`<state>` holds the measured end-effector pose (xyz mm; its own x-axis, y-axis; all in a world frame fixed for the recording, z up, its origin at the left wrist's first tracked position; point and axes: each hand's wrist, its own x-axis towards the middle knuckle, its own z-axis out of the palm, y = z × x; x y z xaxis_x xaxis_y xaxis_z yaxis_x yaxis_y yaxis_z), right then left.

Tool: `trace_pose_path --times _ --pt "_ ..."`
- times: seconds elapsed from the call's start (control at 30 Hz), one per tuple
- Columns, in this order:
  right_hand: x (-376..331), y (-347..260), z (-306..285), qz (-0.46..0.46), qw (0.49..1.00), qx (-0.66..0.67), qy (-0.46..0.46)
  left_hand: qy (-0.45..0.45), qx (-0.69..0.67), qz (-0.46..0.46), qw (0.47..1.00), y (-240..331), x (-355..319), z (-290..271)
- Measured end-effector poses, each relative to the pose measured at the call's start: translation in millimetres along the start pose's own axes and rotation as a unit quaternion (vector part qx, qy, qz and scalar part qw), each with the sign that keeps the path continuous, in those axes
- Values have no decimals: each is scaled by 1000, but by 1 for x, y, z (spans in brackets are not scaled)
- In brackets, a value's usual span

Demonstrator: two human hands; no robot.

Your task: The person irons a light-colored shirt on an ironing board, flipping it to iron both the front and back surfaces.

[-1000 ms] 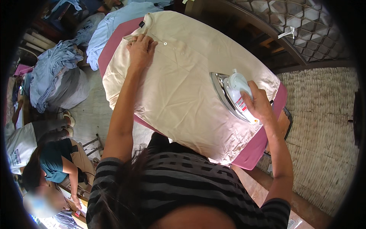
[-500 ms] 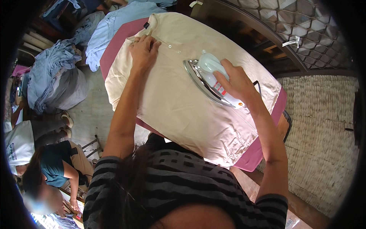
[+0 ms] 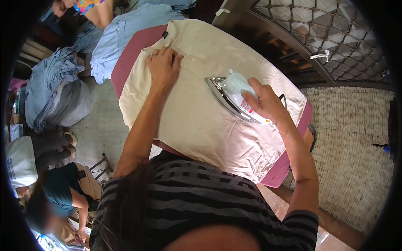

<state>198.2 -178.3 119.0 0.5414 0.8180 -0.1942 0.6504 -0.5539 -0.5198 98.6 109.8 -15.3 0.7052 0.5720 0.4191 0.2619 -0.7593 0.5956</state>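
Observation:
A cream shirt (image 3: 188, 108) lies spread over a maroon-covered ironing board (image 3: 130, 52), with its dark collar label and a few pale buttons at the far end. My left hand (image 3: 164, 69) rests on the shirt beside the button line, fingers bent and fingertips down on the cloth. To its right, my right hand (image 3: 268, 102) grips the handle of a clothes iron (image 3: 240, 90), pale green and white with a shiny metal body. The iron sits on the fabric, its tip pointing far left. Cloth near my left hand looks smooth; wrinkles show toward the near right.
Light blue garments (image 3: 121, 37) are heaped beyond the board, and a bundle of blue clothes (image 3: 52, 90) stands at left. A person in a teal top (image 3: 63, 186) is at lower left, another in white (image 3: 21, 161) beside them. A metal grille door (image 3: 314, 25) stands at far right.
The whole view has shifted slightly. My left hand keeps its place on the cloth, and the iron has moved only a little. A person in colourful clothing now shows at the upper left.

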Motion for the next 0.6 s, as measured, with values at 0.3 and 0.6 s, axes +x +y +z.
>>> trace_pose_path --times 0.3,0.6 --pt "15 -5 5 -65 998 -9 20 15 6 9 1000 -1 2 3" --pt "-42 12 8 104 989 60 86 1 -1 11 1000 -4 1 2"
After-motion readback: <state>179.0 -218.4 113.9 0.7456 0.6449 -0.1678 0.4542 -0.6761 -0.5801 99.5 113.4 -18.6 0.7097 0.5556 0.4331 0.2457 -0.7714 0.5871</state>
